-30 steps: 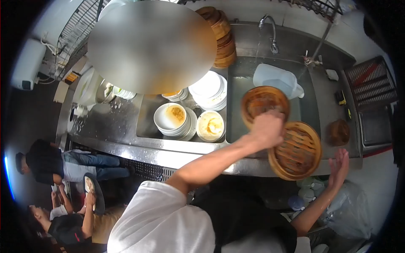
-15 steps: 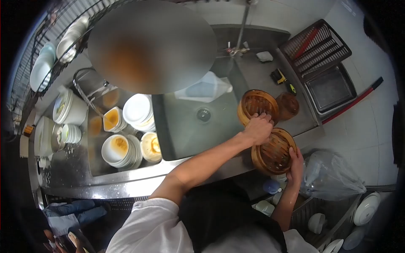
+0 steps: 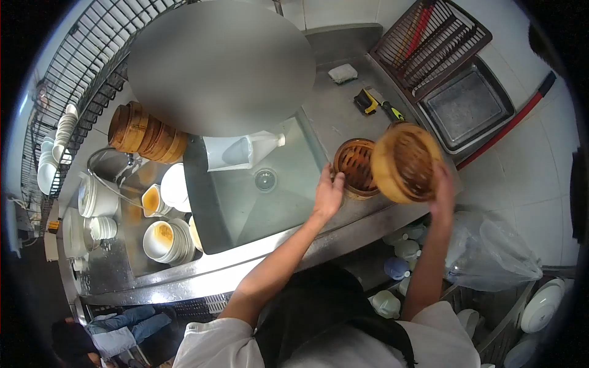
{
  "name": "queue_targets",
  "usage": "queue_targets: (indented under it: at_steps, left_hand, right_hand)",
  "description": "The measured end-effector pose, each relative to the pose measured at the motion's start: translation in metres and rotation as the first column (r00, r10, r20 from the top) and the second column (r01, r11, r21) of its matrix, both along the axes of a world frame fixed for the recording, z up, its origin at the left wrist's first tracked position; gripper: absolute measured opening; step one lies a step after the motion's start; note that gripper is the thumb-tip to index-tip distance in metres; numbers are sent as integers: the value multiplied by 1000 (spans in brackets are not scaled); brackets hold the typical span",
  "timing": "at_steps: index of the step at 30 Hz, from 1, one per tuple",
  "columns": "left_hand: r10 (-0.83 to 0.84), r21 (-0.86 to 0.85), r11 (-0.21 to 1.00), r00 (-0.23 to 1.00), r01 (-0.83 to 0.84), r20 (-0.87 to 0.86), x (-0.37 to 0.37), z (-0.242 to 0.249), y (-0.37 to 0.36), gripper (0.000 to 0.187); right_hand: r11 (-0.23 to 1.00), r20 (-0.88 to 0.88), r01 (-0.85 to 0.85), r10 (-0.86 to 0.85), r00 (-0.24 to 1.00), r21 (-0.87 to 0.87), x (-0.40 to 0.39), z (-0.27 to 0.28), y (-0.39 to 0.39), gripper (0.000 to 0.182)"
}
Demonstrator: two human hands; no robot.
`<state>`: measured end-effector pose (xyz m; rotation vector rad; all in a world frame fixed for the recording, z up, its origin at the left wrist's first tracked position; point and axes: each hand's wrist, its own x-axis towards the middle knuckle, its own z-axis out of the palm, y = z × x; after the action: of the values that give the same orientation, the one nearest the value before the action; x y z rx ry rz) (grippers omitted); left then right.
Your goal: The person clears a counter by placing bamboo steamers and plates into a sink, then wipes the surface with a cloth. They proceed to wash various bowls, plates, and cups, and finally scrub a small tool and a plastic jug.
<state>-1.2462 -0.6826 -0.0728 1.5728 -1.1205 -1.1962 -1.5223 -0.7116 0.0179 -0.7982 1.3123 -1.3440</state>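
Currently, from where I sit, the head view is all I have, and it looks down over a steel counter (image 3: 307, 257) with a sink (image 3: 208, 236) set in it. I see the right hand (image 3: 443, 191) closed round the outer side of a raised steamer basket (image 3: 410, 161), which it holds tilted above the counter to the right of the sink; motion blur and the basket's wall hide some of its fingers from me. Just beside that basket, a lower steamer basket (image 3: 356, 165) sits by the sink's right edge, its slatted inside turned up to me. The left hand (image 3: 329, 195) is at this one's left rim, half open, thumb and fingers parted; I cannot tell whether it has hold of the rim or only rests there.

Past the baskets I make out a yellow-and-black brush (image 3: 366, 102) and a white sponge (image 3: 342, 74), with a brown rack (image 3: 432, 52) and a metal tray (image 3: 467, 105) farther right. A translucent jug (image 3: 236, 152) lies on its side in the sink. On the sink's far left I count in stacked white bowls (image 3: 161, 242) and more stacked steamers (image 3: 144, 135).
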Motion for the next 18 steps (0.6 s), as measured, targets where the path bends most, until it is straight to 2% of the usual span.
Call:
queue_targets:
  at_steps: [1, 2, 4, 5, 8, 9, 11, 13, 14, 16, 18]
  left_hand:
    - [13, 118, 993, 981, 10, -195, 2, 11, -2, 67]
    - [42, 126, 992, 965, -9, -260, 0, 20, -2, 71]
    - [76, 137, 990, 922, -25, -379, 1, 19, -10, 80]
    - [81, 142, 990, 899, -21, -431, 4, 11, -18, 85]
    - [-41, 111, 991, 966, 72, -255, 5, 35, -24, 84]
    - [-107, -24, 994, 976, 104, -191, -1, 47, -23, 85]
    - [-61, -16, 998, 987, 60, -146, -4, 35, -28, 82]
    - [23, -11, 1000, 997, -24, -67, -12, 23, -33, 76]
    - [-5, 5, 1000, 997, 5, -78, -17, 29, -35, 77]
    - [-11, 46, 999, 996, 15, -87, -13, 44, -33, 78]
    - [40, 41, 998, 998, -43, 54, -20, 24, -40, 85]
  right_hand:
    - [999, -133, -46, 47, 990, 14, 18, -13, -15, 44]
    - [996, -264, -88, 94, 960, 34, 38, -24, -24, 45]
    - [965, -574, -254, 245, 782, 66, 59, -41, -30, 47]
    - [978, -670, -206, 164, 724, 17, 59, -42, -29, 46]
    - [972, -637, -15, -142, 757, -235, 33, -42, -42, 43]
    - [958, -772, -77, -174, 611, -277, 19, -50, -52, 41]
    - [918, -926, -213, -278, 257, -335, -11, -76, -78, 39]
    - [954, -911, -286, 36, 410, -91, -30, -102, -91, 36]
    - [937, -864, -349, 196, 463, 25, -33, -105, -100, 35]
    - [950, -881, -312, 156, 447, 10, -27, -86, -95, 36]
    - [963, -865, -258, 60, 499, -82, -36, -87, -97, 38]
